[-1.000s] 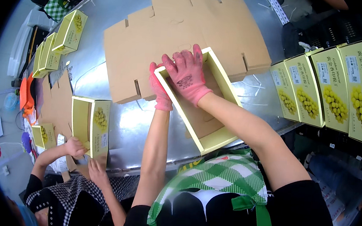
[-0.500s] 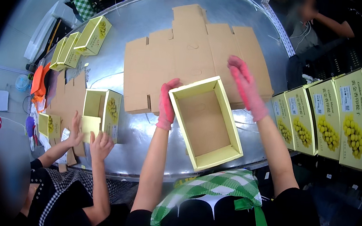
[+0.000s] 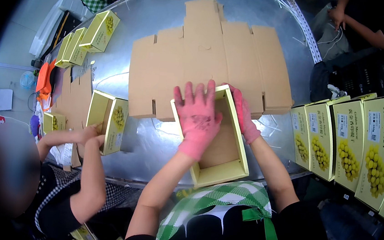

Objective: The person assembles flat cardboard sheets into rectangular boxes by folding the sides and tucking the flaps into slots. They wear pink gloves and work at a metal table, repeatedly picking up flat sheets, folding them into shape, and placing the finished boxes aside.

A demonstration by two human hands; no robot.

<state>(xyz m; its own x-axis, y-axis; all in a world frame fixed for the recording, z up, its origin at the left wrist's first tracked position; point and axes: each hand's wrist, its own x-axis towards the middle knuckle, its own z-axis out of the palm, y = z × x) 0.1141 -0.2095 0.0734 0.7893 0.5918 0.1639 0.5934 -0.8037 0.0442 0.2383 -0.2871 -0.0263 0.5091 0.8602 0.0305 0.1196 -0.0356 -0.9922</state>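
Observation:
A shallow open-topped cardboard box (image 3: 222, 173), pale yellow-green on its walls and brown inside, rests slightly turned on the metal table in front of me. My left hand (image 3: 199, 123), in a pink glove with dark smudges on the back, lies over its far left part with fingers spread across the far wall. Against the right wall is my right hand (image 3: 243, 115), also gloved in pink, its fingers wrapped around the far right corner. Just beyond the box lie flat brown cardboard blanks (image 3: 202, 59), cut with slots and flaps.
On my right stands a row of yellow-green boxes (image 3: 349, 138) printed with grapes. To my left a co-worker's hands (image 3: 91, 136) reach into a similar box (image 3: 119, 118). More open boxes (image 3: 100, 32) stand along the table's (image 3: 152, 151) far left edge.
My left hand has moved from the box's left outer side to lie over its far left part. My right hand has come down onto the right wall. The co-worker's hands have shifted.

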